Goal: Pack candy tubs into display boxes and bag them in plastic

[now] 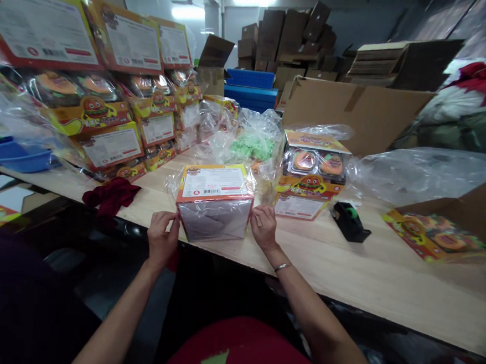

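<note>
Landmark: black tape dispenser. Well left of it, a dark red cloth.

Left hand: thumb and fingers at near left edge of the wrapped box; cannot tell if film is pinched. Box: left of dispenser, label panel up, plain pale face toward the wearer; long axis appears to run left–right. Likely light, stiff card, walls crushable; clear film probably slippery, soft where loose. Best hold: flat palms, both side walls, low.

Right hand: fingers curled at box's right edge; grip on film unclear.

Burger-print carton: upright, just left of dispenser.
</note>
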`<state>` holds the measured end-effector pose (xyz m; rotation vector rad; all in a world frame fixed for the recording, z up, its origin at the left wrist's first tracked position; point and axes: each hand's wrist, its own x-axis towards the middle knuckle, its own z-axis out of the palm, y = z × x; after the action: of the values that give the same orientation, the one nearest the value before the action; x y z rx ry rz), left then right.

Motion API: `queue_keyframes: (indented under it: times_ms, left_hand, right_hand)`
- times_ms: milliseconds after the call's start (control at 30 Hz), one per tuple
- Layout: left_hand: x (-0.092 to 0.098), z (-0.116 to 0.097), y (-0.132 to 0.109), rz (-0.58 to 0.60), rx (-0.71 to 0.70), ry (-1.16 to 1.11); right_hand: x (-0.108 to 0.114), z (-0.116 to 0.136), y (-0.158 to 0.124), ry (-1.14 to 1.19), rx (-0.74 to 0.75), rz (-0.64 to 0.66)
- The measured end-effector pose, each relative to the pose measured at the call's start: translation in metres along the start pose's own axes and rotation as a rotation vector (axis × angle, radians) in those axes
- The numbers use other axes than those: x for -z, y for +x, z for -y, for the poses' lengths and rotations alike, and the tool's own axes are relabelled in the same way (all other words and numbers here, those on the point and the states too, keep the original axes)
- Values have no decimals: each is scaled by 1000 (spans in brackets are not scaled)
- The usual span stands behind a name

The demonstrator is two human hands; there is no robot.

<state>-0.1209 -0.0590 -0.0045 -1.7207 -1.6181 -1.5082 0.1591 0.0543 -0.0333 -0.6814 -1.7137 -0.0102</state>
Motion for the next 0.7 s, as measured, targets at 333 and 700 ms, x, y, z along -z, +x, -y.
queue_keyframes:
  times_ms: [333, 700]
  left_hand:
    - [-7, -17, -22, -54, 359, -311]
    - [29, -21, 83, 667, 572, 25]
  right_hand:
    - [5, 5, -20, 370, -361, 138]
    - [48, -10, 86, 495, -559, 943]
